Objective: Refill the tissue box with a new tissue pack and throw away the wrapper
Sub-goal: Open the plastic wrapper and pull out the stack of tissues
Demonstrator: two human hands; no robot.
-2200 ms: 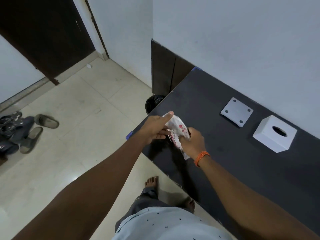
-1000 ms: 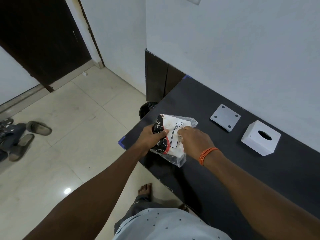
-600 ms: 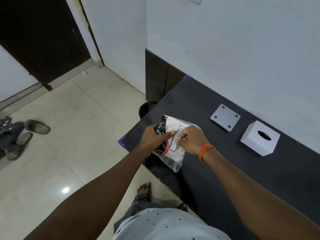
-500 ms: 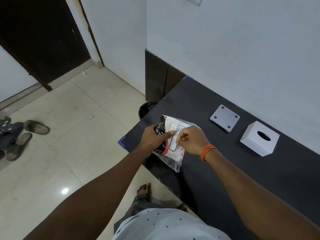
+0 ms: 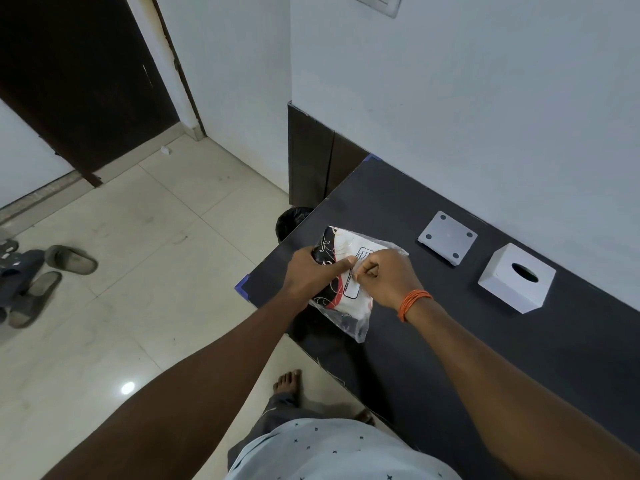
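Both hands hold a tissue pack (image 5: 341, 271) above the near left corner of the dark counter (image 5: 485, 341). The left hand (image 5: 311, 275) is closed around the pack's left side, its thumb laid across the printed front. The right hand (image 5: 388, 277) is clenched on the clear plastic wrapper at the pack's upper right, pinching the film between thumb and fingers; an orange thread band (image 5: 414, 303) circles that wrist. The pack is white with black and red print and a boxed label, and a loose tail of clear wrapper hangs below it over the counter

Further right on the counter, near the white wall (image 5: 485, 98), stands a white tissue box (image 5: 516, 277) with its oval slot facing up. Just to its left, apart from it, lies a flat white square base plate (image 5: 446, 242) with four dark dots at its corners. Beyond the counter's left edge, on the floor, a bin lined with a black bag (image 5: 292, 218) shows partly

Grey slippers (image 5: 38, 278) lie on the pale tiled floor (image 5: 138, 271) at far left, and the person's bare foot (image 5: 287, 381) stands beside the counter
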